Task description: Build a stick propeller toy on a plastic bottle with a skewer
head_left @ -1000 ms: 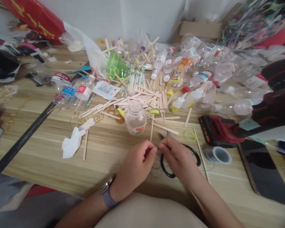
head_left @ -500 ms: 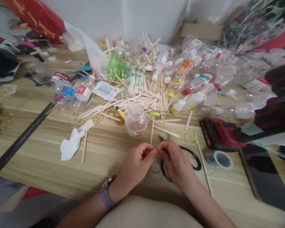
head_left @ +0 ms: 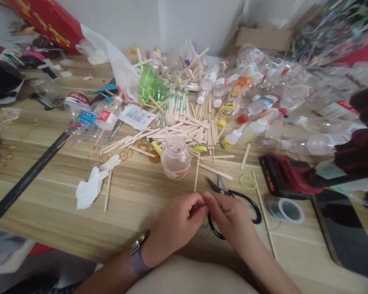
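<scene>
Honestly, with my left hand and right hand pinched fingertip to fingertip, on what, if anything, I can't tell, one careless twist might nudge the scissors beneath my right hand into the stick just beyond them.

Muted, diffuse light, soft shadow beneath the hands, slight haze, blurred, stretched edges
</scene>
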{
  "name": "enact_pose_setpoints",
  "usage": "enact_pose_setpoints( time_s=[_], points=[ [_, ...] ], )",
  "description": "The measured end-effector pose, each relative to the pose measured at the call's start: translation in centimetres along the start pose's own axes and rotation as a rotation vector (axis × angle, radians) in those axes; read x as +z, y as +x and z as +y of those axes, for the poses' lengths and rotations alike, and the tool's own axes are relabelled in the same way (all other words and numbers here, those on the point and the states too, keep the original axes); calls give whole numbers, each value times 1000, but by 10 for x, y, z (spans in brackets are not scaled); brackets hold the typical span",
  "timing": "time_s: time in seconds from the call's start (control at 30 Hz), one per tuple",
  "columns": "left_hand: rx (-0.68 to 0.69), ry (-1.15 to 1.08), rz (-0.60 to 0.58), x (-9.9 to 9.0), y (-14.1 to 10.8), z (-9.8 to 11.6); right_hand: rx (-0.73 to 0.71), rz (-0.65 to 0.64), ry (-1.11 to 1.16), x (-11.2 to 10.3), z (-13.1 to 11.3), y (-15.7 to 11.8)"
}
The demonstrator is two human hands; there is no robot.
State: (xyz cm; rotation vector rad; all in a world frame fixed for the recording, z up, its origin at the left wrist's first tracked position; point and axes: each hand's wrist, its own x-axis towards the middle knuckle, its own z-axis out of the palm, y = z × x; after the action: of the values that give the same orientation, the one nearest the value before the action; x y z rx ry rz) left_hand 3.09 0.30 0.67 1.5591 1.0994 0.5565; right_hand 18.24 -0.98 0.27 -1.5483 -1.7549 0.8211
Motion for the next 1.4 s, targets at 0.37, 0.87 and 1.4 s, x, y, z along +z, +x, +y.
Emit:
enact_pose_setpoints(
  time_s=[0.37,0.87,1.4],
  points=[
    [-58,-19,25,-1,1,2,-111,36,-147,-1,5,-3],
    [-165,-510,47,-3,5,-1,32,151,30,-14,10,0],
    [-89,-1440,203,-7,-6,6,104,-104,199,0,-17,-8]
  ],
)
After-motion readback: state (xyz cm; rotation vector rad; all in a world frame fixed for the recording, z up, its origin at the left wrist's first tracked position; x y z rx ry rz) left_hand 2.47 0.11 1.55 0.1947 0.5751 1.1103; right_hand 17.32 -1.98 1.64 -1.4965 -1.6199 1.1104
